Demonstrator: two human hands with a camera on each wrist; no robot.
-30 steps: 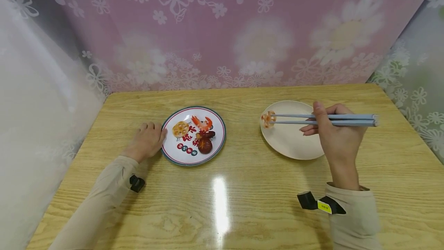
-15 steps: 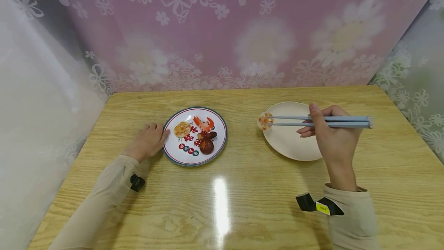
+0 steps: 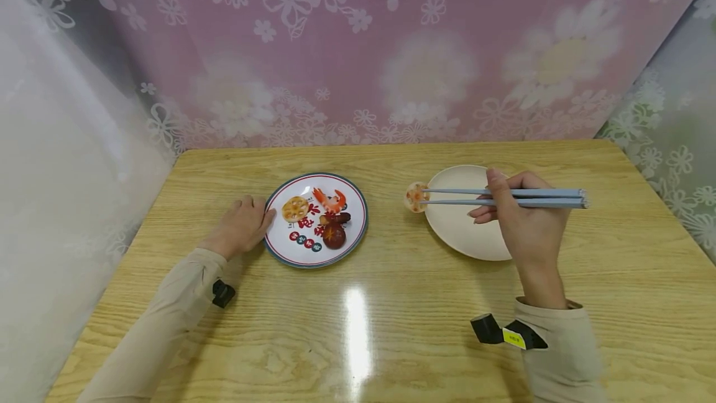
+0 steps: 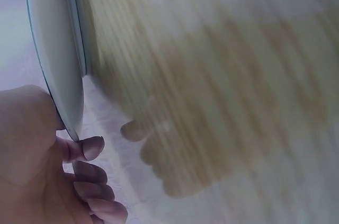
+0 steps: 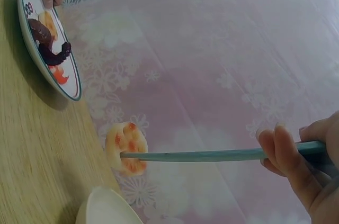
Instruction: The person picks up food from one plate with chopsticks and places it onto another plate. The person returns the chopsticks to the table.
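My right hand (image 3: 528,222) grips a pair of blue-grey chopsticks (image 3: 503,196) in the head view. Their tips pinch a lotus root slice (image 3: 416,197), pale with orange marks, just left of the cream plate (image 3: 467,238). In the right wrist view the slice (image 5: 127,149) hangs above the table. My left hand (image 3: 239,229) holds the left rim of a white plate (image 3: 279,244) with a teal edge, thumb over the rim. In the left wrist view its fingers (image 4: 92,173) lie at the plate's underside (image 4: 55,38).
Another lotus root slice (image 3: 294,209), a shrimp (image 3: 330,200) and a brown mushroom (image 3: 334,236) lie on the white plate, with a dark brown piece (image 3: 335,218) among them. Wood-grain table (image 3: 386,303) spreads between and in front of the plates. A pink flowered curtain (image 3: 347,67) hangs behind.
My right hand has moved left, carrying the lotus root slice in the chopsticks from over the cream plate to beyond its left rim. The left hand stays at the white plate's rim.
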